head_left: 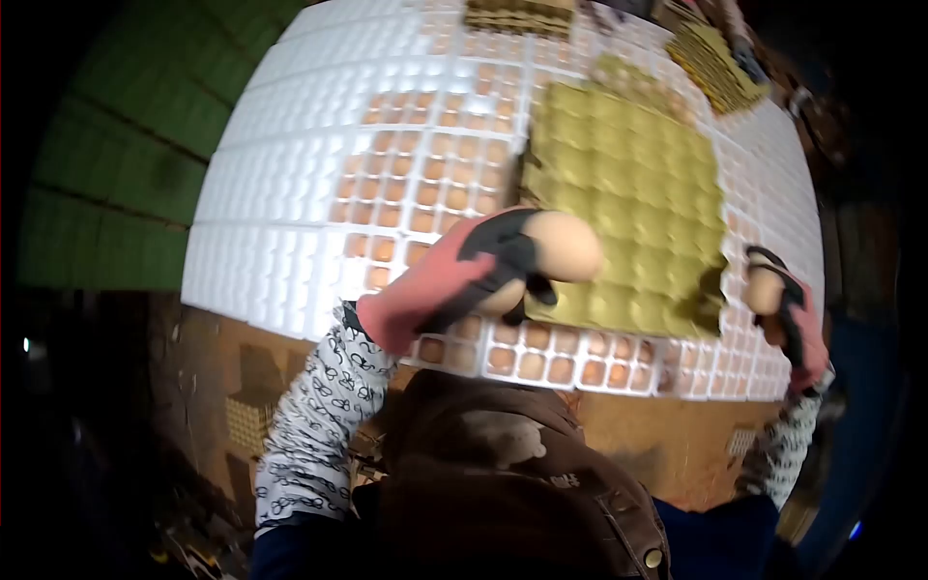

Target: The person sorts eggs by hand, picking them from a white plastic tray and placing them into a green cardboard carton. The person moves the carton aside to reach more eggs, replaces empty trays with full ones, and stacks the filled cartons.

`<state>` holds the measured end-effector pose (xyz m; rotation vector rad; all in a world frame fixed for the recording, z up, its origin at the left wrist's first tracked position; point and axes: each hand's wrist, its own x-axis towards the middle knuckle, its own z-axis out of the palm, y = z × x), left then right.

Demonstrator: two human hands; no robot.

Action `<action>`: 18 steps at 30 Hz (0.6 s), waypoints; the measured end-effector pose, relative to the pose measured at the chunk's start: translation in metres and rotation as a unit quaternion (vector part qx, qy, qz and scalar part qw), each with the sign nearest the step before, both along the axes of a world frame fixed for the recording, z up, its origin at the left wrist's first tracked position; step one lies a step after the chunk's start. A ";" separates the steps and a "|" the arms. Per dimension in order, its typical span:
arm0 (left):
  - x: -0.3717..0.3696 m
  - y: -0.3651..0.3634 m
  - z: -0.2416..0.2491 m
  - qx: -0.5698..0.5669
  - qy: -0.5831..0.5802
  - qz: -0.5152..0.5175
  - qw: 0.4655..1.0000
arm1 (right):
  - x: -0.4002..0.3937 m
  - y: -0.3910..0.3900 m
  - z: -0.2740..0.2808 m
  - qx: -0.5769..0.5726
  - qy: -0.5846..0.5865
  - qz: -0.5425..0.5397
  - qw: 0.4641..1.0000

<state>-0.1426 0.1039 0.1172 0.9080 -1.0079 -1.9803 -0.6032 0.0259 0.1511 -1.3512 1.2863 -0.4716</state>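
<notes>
My left hand (474,275), in a pink and black glove, holds a pale egg (564,246) at its fingertips, with a second egg (501,298) tucked under the palm. It hovers at the near left corner of a yellow-green pulp egg tray (628,193) that lies on a large white grid tray (290,193). My right hand (788,319), gloved the same way, grips another egg (764,288) just beyond the pulp tray's near right corner. Brown eggs (406,184) fill several cells of the white grid.
More pulp trays (715,63) are stacked at the far right, and another stack (517,14) sits at the far edge. A brown cardboard surface (667,445) lies below the grid's near edge. Green crates (126,164) stand to the left.
</notes>
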 end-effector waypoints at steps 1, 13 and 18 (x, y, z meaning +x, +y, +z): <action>0.023 0.010 -0.030 -0.060 -0.022 0.084 0.994 | -0.009 -0.015 -0.014 0.015 -0.152 -0.058 0.987; 0.291 -0.103 -0.227 0.023 -0.069 0.382 0.921 | 0.448 -0.253 -0.085 -0.088 0.277 0.304 0.907; 0.325 -0.172 -0.290 -0.017 -0.167 0.374 0.912 | 0.486 -0.337 -0.218 -0.218 0.575 0.242 0.751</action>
